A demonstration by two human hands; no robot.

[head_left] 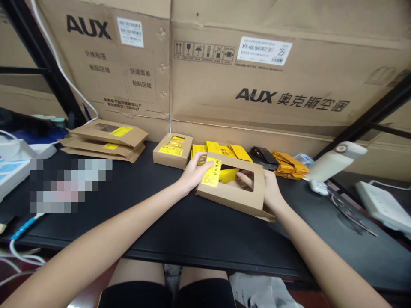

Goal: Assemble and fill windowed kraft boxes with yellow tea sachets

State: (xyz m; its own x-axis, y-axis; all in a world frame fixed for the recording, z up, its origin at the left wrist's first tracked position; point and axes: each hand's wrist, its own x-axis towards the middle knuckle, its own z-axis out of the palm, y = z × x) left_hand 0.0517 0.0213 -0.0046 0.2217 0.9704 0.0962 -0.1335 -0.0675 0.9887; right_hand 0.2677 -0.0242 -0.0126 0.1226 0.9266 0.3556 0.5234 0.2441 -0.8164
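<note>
My left hand [195,172] is closed on the left end of a brown cardboard box [234,199], its thumb across the yellow label [212,172]. The box has a clear window in its top and is tilted a little above the black table. My right hand [271,188] reaches in through the box's open right end. Through the window its fingertips show, pinching the right end of a yellow packet [229,174]. Just behind the box lie several more yellow packets [221,148]. To its left stands a closed brown box [171,149] with yellow packets showing in its window.
Flattened brown boxes [109,139] are stacked at the back left. Orange packets [290,164], a black packet [263,156], a white bottle [337,160] and glasses [349,209] lie to the right. A white power strip [385,205] is farther right. Large cartons [289,25] stand behind.
</note>
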